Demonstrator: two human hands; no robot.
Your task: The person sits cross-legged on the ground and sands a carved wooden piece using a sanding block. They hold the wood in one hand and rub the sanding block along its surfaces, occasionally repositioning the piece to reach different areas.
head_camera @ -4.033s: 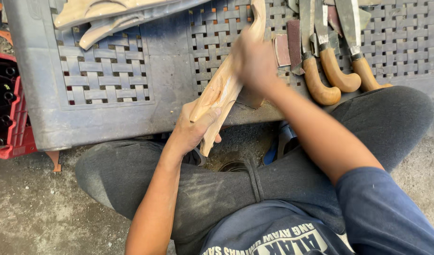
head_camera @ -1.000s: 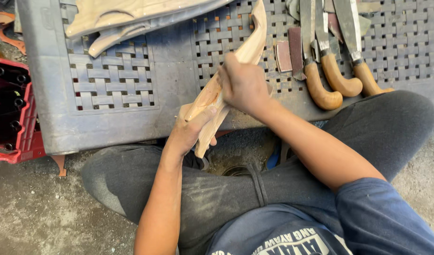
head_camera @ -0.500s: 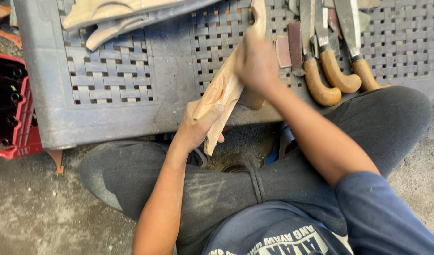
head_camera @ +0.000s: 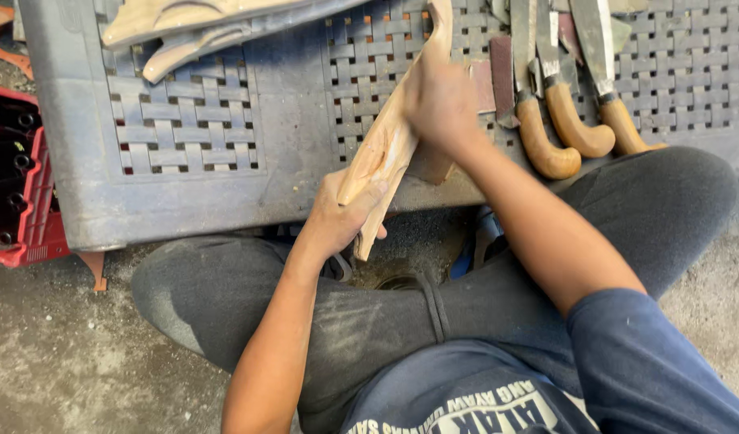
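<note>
Person's sitting cross-legged on the floor, working at a grey plastic latticed table (head_camera: 184,193) pulled up against their knees. A long pale carved wood piece (head_camera: 390,141) is lying slantwise over the table's near edge, its lower end hanging off. Left hand (head_camera: 337,217) is clamping that lower end, fingers wrapped round it. Right hand (head_camera: 442,100) is curled over the upper part, blurry; looks like it's pinching a brown sanding pad, can't tell for sure. Smoothing stage, I'd say. Three wooden-handled knives (head_camera: 570,120) are lying toward the near right corner.
</note>
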